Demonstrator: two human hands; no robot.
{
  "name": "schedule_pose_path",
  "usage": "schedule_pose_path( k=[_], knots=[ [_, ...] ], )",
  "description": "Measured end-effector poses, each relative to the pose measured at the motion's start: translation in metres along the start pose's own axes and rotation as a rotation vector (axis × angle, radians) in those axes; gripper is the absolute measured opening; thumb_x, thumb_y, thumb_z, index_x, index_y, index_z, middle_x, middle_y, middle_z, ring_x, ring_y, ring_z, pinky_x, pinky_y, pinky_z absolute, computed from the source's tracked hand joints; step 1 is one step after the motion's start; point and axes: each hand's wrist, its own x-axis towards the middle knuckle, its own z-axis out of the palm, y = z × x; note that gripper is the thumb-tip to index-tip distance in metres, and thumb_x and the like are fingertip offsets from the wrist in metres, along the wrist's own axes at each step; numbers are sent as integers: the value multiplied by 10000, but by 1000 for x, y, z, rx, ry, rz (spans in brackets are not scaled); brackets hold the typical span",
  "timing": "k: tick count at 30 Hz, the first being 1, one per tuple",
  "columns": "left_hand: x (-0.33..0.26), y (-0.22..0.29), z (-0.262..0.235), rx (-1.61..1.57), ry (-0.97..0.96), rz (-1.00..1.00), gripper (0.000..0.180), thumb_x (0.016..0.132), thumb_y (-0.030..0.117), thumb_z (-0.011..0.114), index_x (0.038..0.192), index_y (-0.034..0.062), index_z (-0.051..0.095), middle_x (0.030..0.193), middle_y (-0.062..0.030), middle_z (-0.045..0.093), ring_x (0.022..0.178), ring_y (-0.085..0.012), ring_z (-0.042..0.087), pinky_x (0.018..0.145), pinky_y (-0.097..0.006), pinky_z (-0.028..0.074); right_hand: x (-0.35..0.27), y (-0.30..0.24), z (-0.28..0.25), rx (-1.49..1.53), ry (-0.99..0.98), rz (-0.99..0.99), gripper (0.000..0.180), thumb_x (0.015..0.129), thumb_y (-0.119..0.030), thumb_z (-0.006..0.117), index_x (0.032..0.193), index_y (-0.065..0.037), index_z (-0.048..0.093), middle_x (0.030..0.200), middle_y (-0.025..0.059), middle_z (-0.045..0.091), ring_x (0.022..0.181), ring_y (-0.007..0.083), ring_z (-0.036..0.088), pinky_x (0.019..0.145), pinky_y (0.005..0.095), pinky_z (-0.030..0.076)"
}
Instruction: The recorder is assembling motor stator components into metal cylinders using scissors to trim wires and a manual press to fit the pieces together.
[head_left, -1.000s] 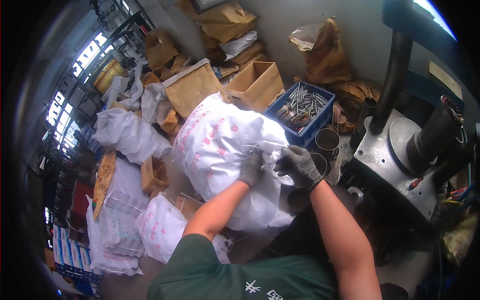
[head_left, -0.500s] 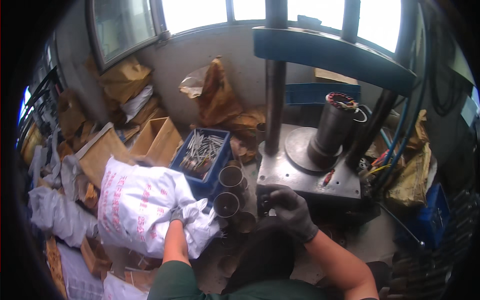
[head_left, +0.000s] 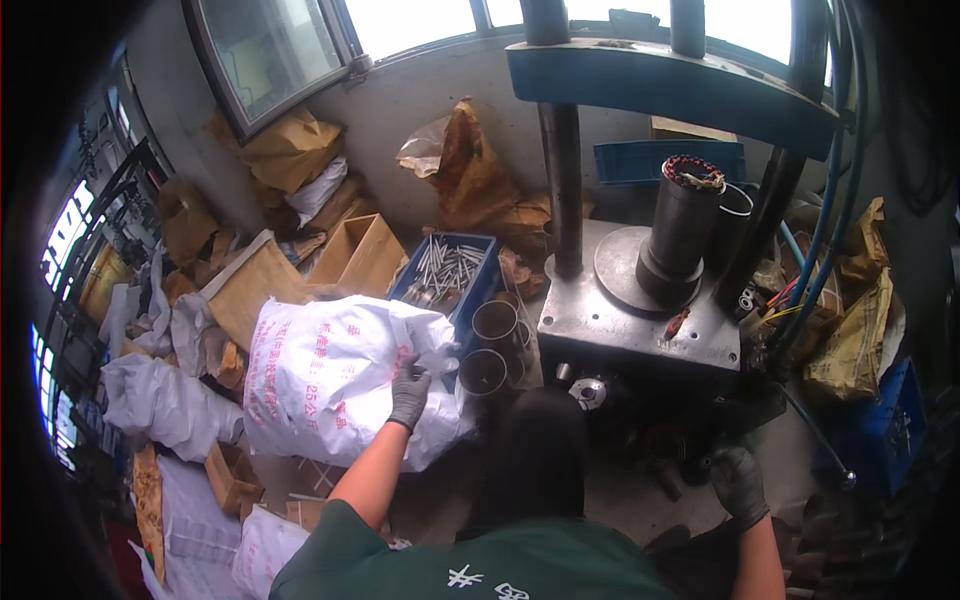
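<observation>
My left hand [head_left: 410,393], in a dark grey glove, is closed on a fold of a bulging white sack [head_left: 300,385] with red print. The sack lies at the left, against a blue crate [head_left: 480,262] of grey metal rods. Low on the right is my gloved right hand [head_left: 738,482], its fingers bent, partly hidden and smeared; whether it holds anything cannot be made out. In front of me stands a press with a blue crossbeam [head_left: 670,88]. On its steel bed [head_left: 585,305] a dark metal cylinder [head_left: 682,225] stands upright on a round plate, with coloured wires at its top.
Open metal rings [head_left: 484,371] stand between the sack and the press. Wooden boxes [head_left: 358,250], brown paper sacks [head_left: 465,170] and more white sacks [head_left: 165,405] crowd the left and back. A blue crate [head_left: 888,430] and dark cylinders [head_left: 845,535] are at the right.
My right hand has moved from the press's front edge down and to the right. My left hand has shifted from the sack's gathered end onto its upper side. The view has swung left.
</observation>
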Motion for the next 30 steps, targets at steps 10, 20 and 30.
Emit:
schedule_pose_path(
  k=[10,20,30],
  knots=[
    [-59,30,94,197,-160,-33,743,715,278,826,1383,96,557,1447,-233,477,1387,-415,442,1143,-452,411,-10,-73,-128,-327,410,-402,375,797,164,503,1085,-76,510,1110,107,623,1091,331,651,1109,626,412],
    [-54,9,135,159,-107,61,489,672,247,898,1055,28,686,1283,-211,569,1131,-387,607,973,-447,513,-41,-8,-124,-2,986,-88,325,1041,3,441,1324,-30,597,1410,175,515,1262,260,572,1062,365,519],
    [-60,53,116,159,20,-179,338,675,185,900,857,33,660,1015,-157,641,927,-311,636,836,-419,512,103,12,-164,43,1294,94,247,1077,-98,469,1267,2,591,1185,147,618,976,189,687,836,308,604]
  ],
)
